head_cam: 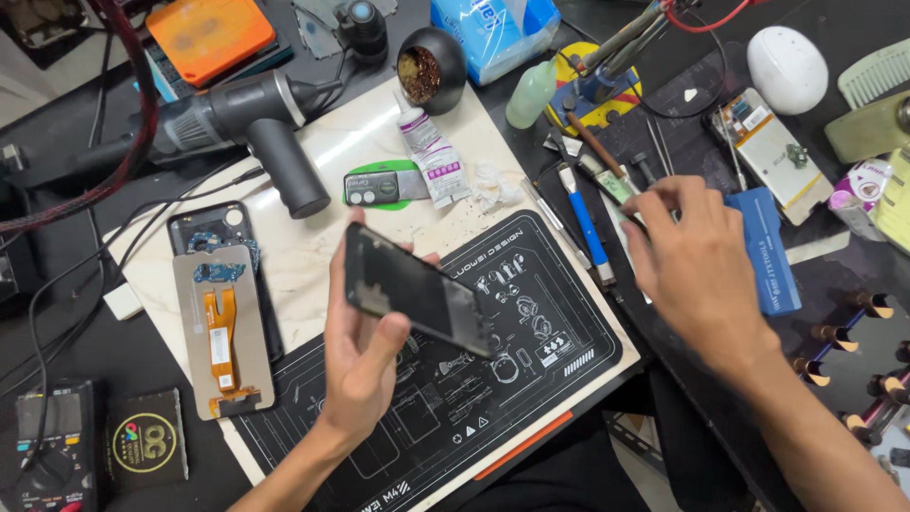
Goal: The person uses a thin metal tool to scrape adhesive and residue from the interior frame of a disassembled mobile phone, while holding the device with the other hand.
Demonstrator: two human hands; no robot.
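My left hand [365, 356] holds a black phone frame [417, 289] tilted above the black printed work mat [531, 379], thumb on its near edge. My right hand [697, 265] reaches over the tools at the mat's right edge, fingertips touching a thin tool [621, 190] beside a blue-handled tool [583, 218]. Whether the fingers have closed on it is unclear. At the left lies a phone screen [223, 332] face down with an orange flex cable, over a dark phone body [209, 228].
A grey hot-air gun [242, 118] lies at the upper left. A glue tube [431, 156], a small green pad, a black bowl [431, 71], a clear squeeze bottle [531, 95], a blue box [768, 246], a multimeter [47, 441] and cables surround the mat.
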